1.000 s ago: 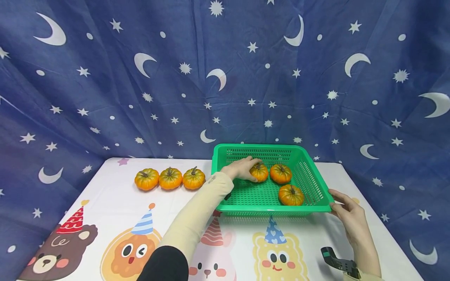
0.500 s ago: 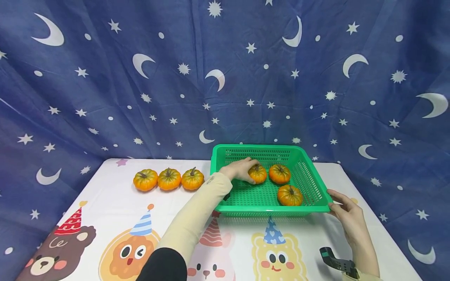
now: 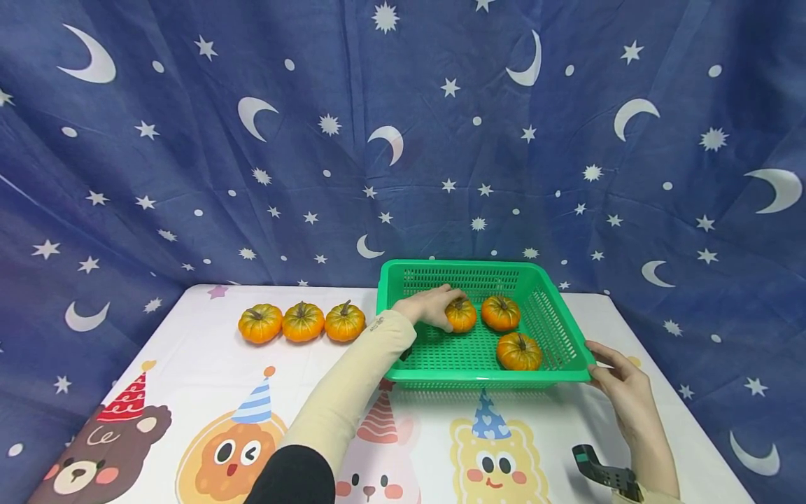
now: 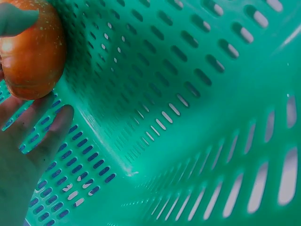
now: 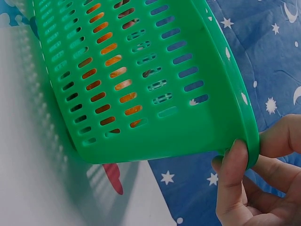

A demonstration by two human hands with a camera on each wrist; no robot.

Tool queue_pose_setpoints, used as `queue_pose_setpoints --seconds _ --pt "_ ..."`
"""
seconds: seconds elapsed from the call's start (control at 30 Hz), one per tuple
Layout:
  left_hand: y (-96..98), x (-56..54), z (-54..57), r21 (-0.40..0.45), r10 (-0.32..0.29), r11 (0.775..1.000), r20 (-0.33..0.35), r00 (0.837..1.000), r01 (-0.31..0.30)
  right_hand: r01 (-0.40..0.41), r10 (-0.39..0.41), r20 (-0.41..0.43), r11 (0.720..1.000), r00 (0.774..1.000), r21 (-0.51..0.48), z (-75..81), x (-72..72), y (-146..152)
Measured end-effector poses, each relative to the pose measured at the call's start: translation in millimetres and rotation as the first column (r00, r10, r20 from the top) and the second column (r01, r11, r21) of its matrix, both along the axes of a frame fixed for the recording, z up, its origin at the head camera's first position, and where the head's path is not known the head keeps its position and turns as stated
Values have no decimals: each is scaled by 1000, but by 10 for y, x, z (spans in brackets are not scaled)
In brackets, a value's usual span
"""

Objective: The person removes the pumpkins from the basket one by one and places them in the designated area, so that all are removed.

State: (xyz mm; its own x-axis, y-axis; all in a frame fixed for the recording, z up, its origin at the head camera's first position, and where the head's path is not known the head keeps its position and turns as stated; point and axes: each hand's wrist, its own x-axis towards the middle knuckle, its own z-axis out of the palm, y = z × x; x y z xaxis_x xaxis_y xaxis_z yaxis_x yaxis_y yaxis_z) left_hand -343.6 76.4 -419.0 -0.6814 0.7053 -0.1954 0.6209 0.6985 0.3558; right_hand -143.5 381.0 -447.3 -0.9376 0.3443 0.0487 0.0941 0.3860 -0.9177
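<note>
Inside the green plastic basket, my left hand grips a small orange pumpkin from its left side. In the left wrist view the thumb lies over this pumpkin, while fingers reach along its other side. Two more pumpkins share the basket: one at the back and a pumpkin nearer the front right. My right hand pinches the rim at the basket's front right corner, thumb and fingers on either side of it, as the right wrist view confirms.
Left of the basket, a row of three pumpkins stands on the white cartoon-print tablecloth. A blue curtain with moons and stars hangs right behind the table. A dark device is strapped to the right wrist.
The left hand and its pumpkin have shifted very slightly toward the front of the basket. The right hand keeps its place on the rim.
</note>
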Motion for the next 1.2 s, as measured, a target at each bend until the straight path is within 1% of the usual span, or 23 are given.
queue_pose_setpoints --seconds 0.07,0.1,0.13,0.2,0.23,0.3,0.33,0.53,0.57,0.6,0.67,0.7,0.73,0.77,0.83,0.87,0.9,0.93,1.0,1.07,1.1,1.17,1.2 --pt "0 1 0 4 -5 1000 4 1000 5 26 -26 -1 1000 1000 -14 35 12 -45" --pt "0 2 1 6 -7 1000 7 1000 7 23 -23 1 1000 1000 -12 43 17 -51" --pt "0 2 1 7 -9 1000 9 1000 9 24 -24 22 1000 999 18 42 12 -49" --pt "0 4 1 8 -13 1000 13 1000 12 38 -38 20 999 999 13 -1 -5 -22" --pt "1 5 0 10 -13 1000 17 1000 13 48 -48 18 999 999 11 -41 -24 5" --pt "2 7 -3 11 -14 1000 25 1000 14 38 -39 23 999 999 22 -113 -54 69" --pt "2 7 -3 11 -14 1000 26 1000 14 49 -49 13 999 999 11 -164 -76 102" --pt "-3 10 -3 12 -12 1000 26 1000 12 37 -36 -29 999 999 6 -467 -196 317" --pt "-4 11 -2 12 -11 1000 27 1000 11 28 -27 -32 999 999 18 -506 -209 344" --pt "-4 11 -3 12 -11 1000 27 1000 10 35 -35 -31 999 999 13 -527 -219 354" --pt "-2 10 -2 10 -9 1000 28 1000 8 21 -21 -25 1000 999 17 -512 -212 351" --pt "0 8 -2 8 -6 1000 28 1000 6 19 -19 -10 999 1000 26 -420 -177 284" --pt "-1 9 1 7 -6 1000 27 1000 5 16 -16 -14 1000 1000 26 -408 -167 270" --pt "-2 8 2 5 -4 1000 26 1000 4 13 -13 -9 1000 1000 27 -357 -145 234" --pt "-3 8 4 -3 0 1000 22 1000 0 10 -10 14 1000 1000 23 -212 -88 128" --pt "-5 9 5 -6 2 1000 19 1000 -2 14 -15 13 1000 1000 26 -169 -67 86" --pt "-8 11 8 -9 4 1000 17 1000 -4 16 -16 5 1000 1000 9 -102 -36 32" --pt "-9 12 8 -9 5 1000 17 1000 -5 21 -21 -13 1000 1000 -11 -118 -35 36" --pt "-7 13 15 -7 3 1000 15 1000 -2 18 -18 -10 1000 1000 -13 -2 17 -48" --pt "-1 13 22 -1 -7 1000 13 1000 7 15 -15 -21 1000 1000 -1 27 31 -69" --pt "3 12 25 2 -12 1000 10 1000 12 19 -20 -37 1000 999 -17 24 36 -72" --pt "14 13 34 10 -24 1000 3 1000 24 6 -6 -14 1000 1000 17 34 38 -63" --pt "18 15 38 11 -27 1000 -1 1000 27 5 -5 -14 1000 1000 16 9 30 -43"
